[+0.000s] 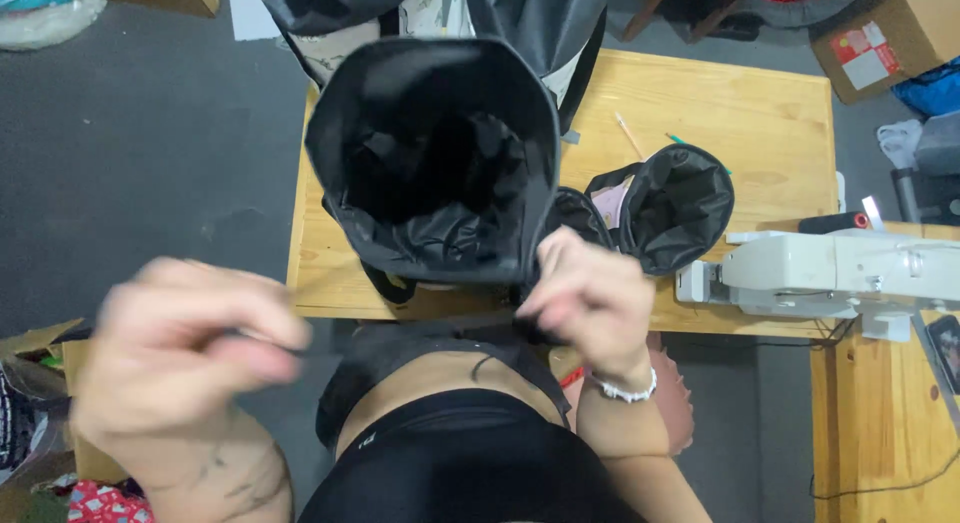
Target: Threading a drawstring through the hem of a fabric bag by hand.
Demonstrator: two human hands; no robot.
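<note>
A large black fabric bag (440, 163) is held up over the wooden table (760, 113), its round mouth facing me and its crumpled lining showing inside. My right hand (590, 298), with a white bead bracelet at the wrist, grips the bag's lower right rim. My left hand (190, 353) is raised at the lower left, away from the bag and blurred by motion. Its fingers are pinched together, and a thin dark streak shows at the fingertips; I cannot make out what it is.
A second, smaller black pouch (680, 208) lies open on the table beside the bag. A white sewing machine (830, 273) stands at the right edge. Two pencils (630, 135) lie farther back. Cardboard boxes (880, 38) and cloth piles sit on the grey floor (140, 183).
</note>
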